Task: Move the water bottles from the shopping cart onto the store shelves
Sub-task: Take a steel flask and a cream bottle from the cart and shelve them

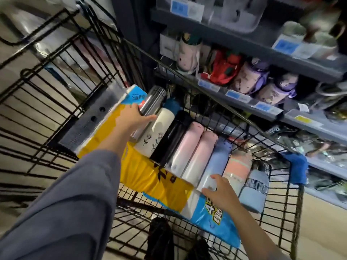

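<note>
Several water bottles lie side by side in the black wire shopping cart (293,199): a steel one (152,102), a white flowered one with a blue cap (159,128), a black one (173,137), two pink ones (187,145), a light blue one (216,162), a peach one (237,169) and a blue-sleeved one (255,192). My left hand (131,117) rests with spread fingers on the steel bottle. My right hand (219,192) curls over the base of the light blue bottle. The grey store shelves (244,102) stand to the right.
A large yellow and blue soft pack (150,175) lies under the bottles in the cart. Patterned bottles (249,77) with straps fill the middle shelf behind blue price tags. A blue cloth (296,169) hangs on the cart's right rim. Tiled floor lies left of the cart.
</note>
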Available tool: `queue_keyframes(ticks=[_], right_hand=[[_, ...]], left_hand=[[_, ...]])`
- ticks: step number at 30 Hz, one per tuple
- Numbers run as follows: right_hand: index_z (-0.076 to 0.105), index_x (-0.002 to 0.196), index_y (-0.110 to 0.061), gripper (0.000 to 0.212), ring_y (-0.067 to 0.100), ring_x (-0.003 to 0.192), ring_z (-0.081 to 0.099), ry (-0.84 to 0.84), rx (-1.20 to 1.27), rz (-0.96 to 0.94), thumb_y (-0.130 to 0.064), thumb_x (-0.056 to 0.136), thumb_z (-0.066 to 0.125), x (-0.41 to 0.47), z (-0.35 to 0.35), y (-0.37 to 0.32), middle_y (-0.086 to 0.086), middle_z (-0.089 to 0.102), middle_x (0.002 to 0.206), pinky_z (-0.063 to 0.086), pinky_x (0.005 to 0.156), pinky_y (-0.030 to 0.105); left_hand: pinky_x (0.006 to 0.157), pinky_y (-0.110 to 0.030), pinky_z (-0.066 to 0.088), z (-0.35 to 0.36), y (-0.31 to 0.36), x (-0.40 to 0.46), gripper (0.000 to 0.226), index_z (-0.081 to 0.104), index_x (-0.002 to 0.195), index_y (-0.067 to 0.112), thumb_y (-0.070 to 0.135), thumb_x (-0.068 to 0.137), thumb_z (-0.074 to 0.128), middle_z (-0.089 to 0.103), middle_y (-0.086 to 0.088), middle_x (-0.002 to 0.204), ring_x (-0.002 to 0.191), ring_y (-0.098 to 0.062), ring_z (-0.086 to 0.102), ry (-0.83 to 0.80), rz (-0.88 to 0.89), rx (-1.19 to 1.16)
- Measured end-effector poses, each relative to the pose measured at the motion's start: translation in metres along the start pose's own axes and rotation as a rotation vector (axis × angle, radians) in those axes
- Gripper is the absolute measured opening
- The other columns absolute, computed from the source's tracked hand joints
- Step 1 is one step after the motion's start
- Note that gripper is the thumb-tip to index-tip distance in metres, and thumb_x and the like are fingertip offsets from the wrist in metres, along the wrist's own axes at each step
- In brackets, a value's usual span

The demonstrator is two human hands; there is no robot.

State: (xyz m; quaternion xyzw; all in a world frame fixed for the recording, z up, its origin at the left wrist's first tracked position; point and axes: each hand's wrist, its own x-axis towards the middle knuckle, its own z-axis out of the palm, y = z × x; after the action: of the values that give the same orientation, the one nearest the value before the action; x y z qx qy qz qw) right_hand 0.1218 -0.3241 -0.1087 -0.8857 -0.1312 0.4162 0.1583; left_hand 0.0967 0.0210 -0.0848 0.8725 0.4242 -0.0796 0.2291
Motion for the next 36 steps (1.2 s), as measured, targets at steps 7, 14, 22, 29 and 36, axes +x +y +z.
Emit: queue_keyframes(ticks=[7,14,22,29,36], right_hand=[[0.039,0.139,-0.017,0.056,0.022,0.125,0.046,0.048,0.112,0.033,-0.035,0.092,0.061,0.01,0.007,-0.023,0.009,0.042,0.141,0.036,0.086,0.025],[0.046,0.134,-0.016,0.05,0.019,0.118,0.051,0.084,0.328,0.02,-0.035,0.091,0.064,0.024,-0.004,-0.067,0.006,0.051,0.133,0.039,0.085,0.025],[0.048,0.133,-0.004,0.056,0.025,0.109,0.058,-0.048,0.753,0.124,-0.034,0.09,0.067,0.063,0.002,-0.176,0.013,0.057,0.115,0.053,0.094,0.039],[0.05,0.131,-0.005,0.068,0.032,0.115,0.057,0.175,0.406,0.146,-0.054,0.085,0.063,0.09,0.02,-0.234,0.013,0.058,0.128,0.047,0.086,0.035],[0.038,0.135,-0.01,0.089,0.031,0.108,0.058,0.184,0.855,0.33,-0.049,0.069,0.081,0.111,0.046,-0.261,0.013,0.055,0.127,0.05,0.095,0.045]], left_hand=[[0.084,-0.04,0.05,0.015,-0.004,0.018,0.091,0.048,0.121,0.017,0.081,0.059,0.064,0.05,-0.007,0.12,0.109,-0.026,0.048,0.005,-0.054,0.025],[0.053,-0.031,0.036,-0.009,-0.015,-0.017,0.07,0.057,0.107,0.014,0.068,0.064,0.069,0.056,-0.009,0.095,0.085,-0.023,0.054,-0.025,-0.043,-0.238],[0.071,-0.033,0.051,-0.047,-0.071,-0.156,0.055,0.047,0.111,0.033,0.034,0.065,0.077,0.061,0.004,0.1,0.089,-0.015,0.062,-0.021,-0.19,-0.897],[0.071,-0.038,0.05,-0.043,-0.088,-0.163,0.055,0.047,0.11,0.04,0.039,0.061,0.072,0.06,0.002,0.108,0.096,-0.019,0.061,-0.102,-0.341,-1.197],[0.062,-0.039,0.054,-0.045,-0.095,-0.155,0.053,0.059,0.109,0.019,0.042,0.063,0.068,0.073,-0.012,0.086,0.076,-0.03,0.068,-0.273,-0.593,-1.51]])
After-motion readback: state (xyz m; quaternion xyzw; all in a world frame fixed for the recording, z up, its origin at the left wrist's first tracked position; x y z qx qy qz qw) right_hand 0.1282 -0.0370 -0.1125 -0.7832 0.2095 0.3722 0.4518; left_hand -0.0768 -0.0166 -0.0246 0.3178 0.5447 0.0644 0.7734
